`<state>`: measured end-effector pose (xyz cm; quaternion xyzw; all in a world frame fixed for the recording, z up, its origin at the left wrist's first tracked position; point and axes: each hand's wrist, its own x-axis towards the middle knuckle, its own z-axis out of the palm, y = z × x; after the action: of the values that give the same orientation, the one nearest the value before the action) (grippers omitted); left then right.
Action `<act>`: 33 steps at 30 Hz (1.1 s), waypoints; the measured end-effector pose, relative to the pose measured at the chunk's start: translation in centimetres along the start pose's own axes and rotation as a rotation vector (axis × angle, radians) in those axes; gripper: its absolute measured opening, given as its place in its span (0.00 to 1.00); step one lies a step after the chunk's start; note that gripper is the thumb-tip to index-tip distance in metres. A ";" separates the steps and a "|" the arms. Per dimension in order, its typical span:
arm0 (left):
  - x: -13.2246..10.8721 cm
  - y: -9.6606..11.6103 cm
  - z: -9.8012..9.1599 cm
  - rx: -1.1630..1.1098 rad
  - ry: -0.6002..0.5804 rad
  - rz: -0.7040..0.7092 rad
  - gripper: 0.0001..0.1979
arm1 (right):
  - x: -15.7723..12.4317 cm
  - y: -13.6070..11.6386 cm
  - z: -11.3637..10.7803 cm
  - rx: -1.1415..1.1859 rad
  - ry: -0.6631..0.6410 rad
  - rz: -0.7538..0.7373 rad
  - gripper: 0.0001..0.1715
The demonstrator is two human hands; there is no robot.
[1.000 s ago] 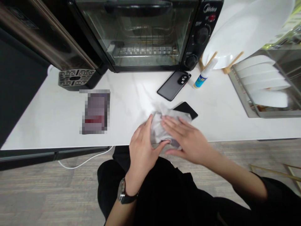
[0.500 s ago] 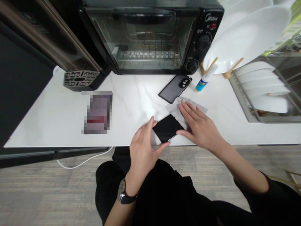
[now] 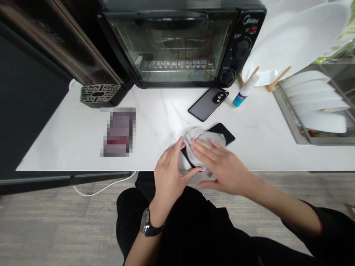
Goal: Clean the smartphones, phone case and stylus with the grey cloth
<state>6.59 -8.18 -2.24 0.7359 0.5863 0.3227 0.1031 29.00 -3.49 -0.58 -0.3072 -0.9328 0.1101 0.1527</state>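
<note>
A black phone (image 3: 226,133) lies flat on the white counter near its front edge, its middle covered by a crumpled grey cloth (image 3: 196,135). My left hand (image 3: 170,173) grips the phone's near left end between thumb and fingers. On top of the cloth, my right hand (image 3: 222,164) lies with its fingers stretched out, pressing it onto the phone; its thumb is apart, over the counter's edge. Behind the phone is a dark translucent phone case (image 3: 205,104) with a camera cutout. To the case's right stands a small spray bottle (image 3: 240,96) with a blue label.
A black toaster oven (image 3: 177,48) stands at the back. On the left are a machine with a drip tray (image 3: 98,94) and a pixelated flat item (image 3: 119,131). White plates (image 3: 294,40) and a dish rack (image 3: 294,125) are on the right. The counter (image 3: 69,147) ends near my body.
My right hand has moved left and toward me with the cloth, which has gone from the phone's right end to its middle. The phone's far end is now uncovered. My left hand keeps its hold.
</note>
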 end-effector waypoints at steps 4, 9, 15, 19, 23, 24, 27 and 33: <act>0.0 -0.1 0.0 0.037 0.000 0.009 0.47 | -0.1 -0.2 -0.3 0.059 -0.073 -0.102 0.43; 0.2 0.1 -0.1 0.022 0.000 0.060 0.45 | -0.7 2.8 -1.6 -0.068 0.022 0.084 0.33; -0.5 -0.7 -0.2 0.134 -0.059 0.191 0.47 | 0.0 -0.6 -0.1 0.066 -0.105 -0.192 0.37; -0.6 -0.6 -0.1 0.116 -0.002 0.180 0.46 | -0.6 2.8 -1.2 0.010 -0.051 -0.094 0.37; -0.6 0.0 0.1 0.114 0.007 0.171 0.43 | -1.7 6.2 -2.6 -0.017 -0.010 0.022 0.38; -0.6 0.2 0.2 0.124 0.004 0.181 0.41 | -1.9 6.3 -2.7 -0.002 -0.023 0.013 0.38; -0.6 0.2 0.4 0.161 0.022 0.283 0.32 | -2.0 5.7 -2.8 0.034 -0.060 -0.080 0.38; 0.8 -0.4 0.2 0.162 0.059 0.464 0.26 | -0.1 5.5 -3.9 -0.042 0.040 -0.246 0.28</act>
<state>6.47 -7.30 -2.34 0.8469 0.4283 0.3111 -0.0502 33.39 1.20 1.38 -0.1956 -0.9624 0.0651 0.1771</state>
